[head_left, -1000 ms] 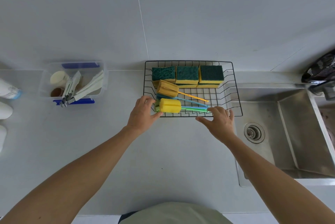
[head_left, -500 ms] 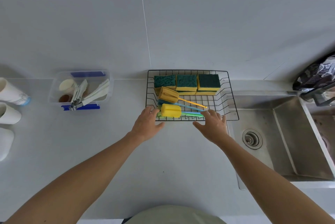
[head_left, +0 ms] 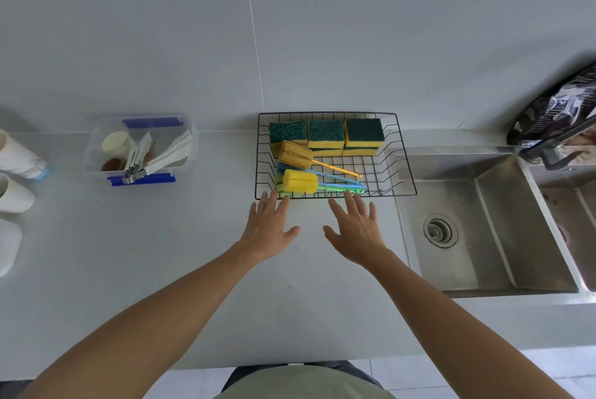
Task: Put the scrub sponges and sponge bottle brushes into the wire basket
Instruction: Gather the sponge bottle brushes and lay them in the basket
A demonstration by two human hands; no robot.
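Observation:
A black wire basket (head_left: 401,153) stands on the grey counter against the wall. Along its back lie green-and-yellow scrub sponges (head_left: 325,134), stacked. In front of them lie several sponge bottle brushes: an orange-headed one (head_left: 295,155) and a yellow-headed one (head_left: 300,181) on top, with blue and green handles (head_left: 342,185) pointing right. My left hand (head_left: 269,227) and my right hand (head_left: 356,229) hover flat just in front of the basket, fingers spread, holding nothing. Their fingertips reach the basket's front rim.
A clear plastic box with blue clips (head_left: 142,147) holding tongs and small cups sits left of the basket. White cups (head_left: 16,172) lie at the far left. A steel sink (head_left: 483,221) with a drain and a tap (head_left: 548,147) is right of the basket.
Both hands have let go of the basket's front edge and drawn back toward me, now flat and spread. The camera has tilted, so the basket sits higher in view.

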